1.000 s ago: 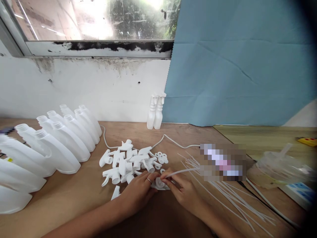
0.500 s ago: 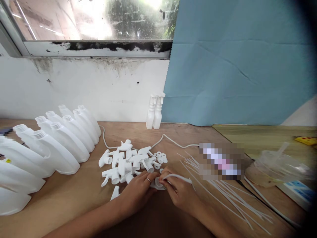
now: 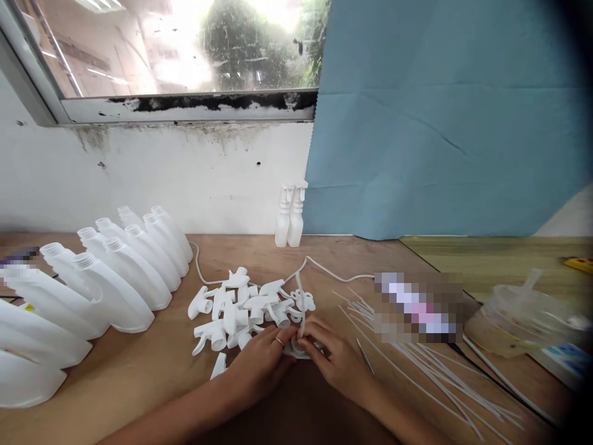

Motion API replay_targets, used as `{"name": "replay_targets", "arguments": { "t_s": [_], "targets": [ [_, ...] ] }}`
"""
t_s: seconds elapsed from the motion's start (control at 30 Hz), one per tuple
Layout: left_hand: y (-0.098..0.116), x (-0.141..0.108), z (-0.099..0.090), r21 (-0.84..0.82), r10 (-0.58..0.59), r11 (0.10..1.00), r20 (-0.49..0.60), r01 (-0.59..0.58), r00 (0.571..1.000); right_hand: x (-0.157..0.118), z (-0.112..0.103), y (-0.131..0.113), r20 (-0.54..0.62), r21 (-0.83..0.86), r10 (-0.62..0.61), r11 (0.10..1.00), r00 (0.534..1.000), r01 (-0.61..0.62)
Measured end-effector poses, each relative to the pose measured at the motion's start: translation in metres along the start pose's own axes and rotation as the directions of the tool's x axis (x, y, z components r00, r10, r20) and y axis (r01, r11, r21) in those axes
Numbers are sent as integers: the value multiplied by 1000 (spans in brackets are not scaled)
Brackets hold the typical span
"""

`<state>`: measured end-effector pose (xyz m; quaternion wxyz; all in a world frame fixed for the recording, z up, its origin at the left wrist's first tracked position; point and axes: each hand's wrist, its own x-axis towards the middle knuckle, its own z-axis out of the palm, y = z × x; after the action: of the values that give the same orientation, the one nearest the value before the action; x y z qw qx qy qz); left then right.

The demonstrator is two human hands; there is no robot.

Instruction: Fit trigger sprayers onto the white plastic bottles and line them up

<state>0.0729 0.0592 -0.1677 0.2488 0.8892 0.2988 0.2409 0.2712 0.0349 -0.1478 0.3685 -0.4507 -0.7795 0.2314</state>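
Note:
My left hand point(image 3: 262, 361), a ring on one finger, is closed around a white trigger spray head point(image 3: 298, 350) at the table's front, partly covered by the fingers. The fingertips of my right hand point(image 3: 337, 358) pinch a white dip tube point(image 3: 301, 303), which rises nearly upright from the spray head. Whether its lower end sits inside the head is hidden by the fingers. Just beyond my hands lies a pile of white trigger spray heads point(image 3: 236, 318), with several small white rings point(image 3: 306, 301) at its right. Loose dip tubes point(image 3: 430, 374) are spread to the right.
White bottles without tops point(image 3: 125, 284) stand in rows at the left. Two small spray bottles point(image 3: 290, 216) stand against the wall. A white cable point(image 3: 343, 276) runs behind the pile to a blurred-out object point(image 3: 417, 306). A clear plastic cup point(image 3: 514, 318) is at the far right.
The dip tube has swung from pointing rightward to standing nearly upright above the spray head. Both hands stay close together. The camera view has shifted slightly.

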Motion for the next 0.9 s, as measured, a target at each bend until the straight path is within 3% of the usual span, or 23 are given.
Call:
{"name": "replay_targets", "arguments": {
  "t_s": [0.07, 0.17, 0.27, 0.37, 0.47, 0.5, 0.57, 0.6, 0.63, 0.67, 0.73, 0.77, 0.8, 0.83, 0.9],
  "targets": [
    [2, 2, -3, -66, -22, 998, -40, 20, 999, -3, -1, 3, -38, 98, 25, 995, 999, -21],
    [7, 7, -11, -290, -156, 949, -96, 122, 983, -6, 0, 6, -91, 345, 173, 929, 981, -131],
    [13, 12, -16, -503, -292, 842, -124, 194, 948, -4, 1, 7, -101, 633, 337, 748, 936, -201],
    [22, 11, -14, -594, -332, 783, -148, 185, 932, -3, 1, 1, -5, 756, 437, 590, 900, -283],
    [31, 4, -18, -546, -287, 816, -101, 188, 953, -3, -3, -8, 96, 811, 482, 469, 871, -349],
    [32, -1, -24, -466, -268, 864, -101, 192, 958, -4, -5, -10, 90, 829, 493, 445, 866, -340],
    [27, -12, -45, -167, -194, 973, -225, 158, 955, -4, -11, -10, 42, 854, 519, 426, 854, -301],
    [21, -18, -60, 51, -108, 990, -367, 135, 924, -3, -14, -8, 9, 862, 533, 425, 846, -277],
    [13, -26, -78, 272, 49, 957, -497, 102, 867, -3, -18, -5, -21, 869, 545, 425, 838, -255],
    [4, -35, -98, 449, 161, 884, -554, 130, 817, -2, -22, -1, -46, 874, 552, 427, 832, -234],
    [-14, -53, -137, 646, 317, 673, -692, 361, 649, 0, -29, 8, -87, 884, 548, 427, 832, -188],
    [-22, -62, -153, 636, 310, 593, -746, 493, 589, 1, -31, 13, -107, 890, 541, 426, 834, -161],
    [-28, -71, -166, 604, 358, 541, -795, 585, 489, 2, -33, 17, -124, 895, 532, 425, 838, -137],
    [-33, -79, -175, 552, 360, 531, -834, 643, 419, 3, -35, 21, -138, 899, 524, 422, 840, -116],
    [-42, -91, -181, 393, 173, 531, -917, 751, 358, 4, -38, 26, -162, 908, 519, 412, 839, -79]
  ]
}}
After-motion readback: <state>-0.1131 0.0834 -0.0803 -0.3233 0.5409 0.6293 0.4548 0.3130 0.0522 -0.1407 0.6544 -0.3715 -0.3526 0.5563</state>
